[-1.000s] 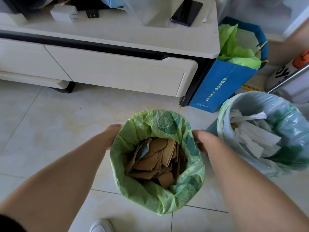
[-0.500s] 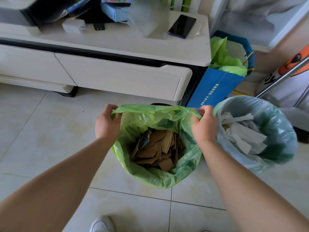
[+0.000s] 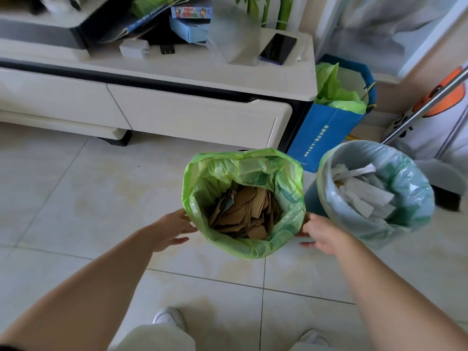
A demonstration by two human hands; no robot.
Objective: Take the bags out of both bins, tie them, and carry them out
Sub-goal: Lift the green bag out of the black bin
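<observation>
A green bag (image 3: 200,198) full of brown cardboard scraps stands open on the floor, its rim pulled up loose; the bin under it is hidden. My left hand (image 3: 171,230) is at the bag's lower left side, fingers spread, fingertips at the plastic. My right hand (image 3: 323,235) is at its lower right side, fingers stretched toward the bag and gripping nothing that I can see. To the right stands a blue bin (image 3: 312,198) lined with a pale grey-blue bag (image 3: 415,196) holding white paper strips.
A white drawer cabinet (image 3: 197,117) runs along the back, with a phone (image 3: 277,48) on top. A blue paper bag (image 3: 326,138) stuffed with green plastic leans at its right end. A metal broom handle (image 3: 428,100) and a dustpan (image 3: 445,183) are far right. My shoes (image 3: 168,317) are below.
Both hands let go of the green bag's raised rim and dropped to its lower sides. The view has pulled back and tilted up.
</observation>
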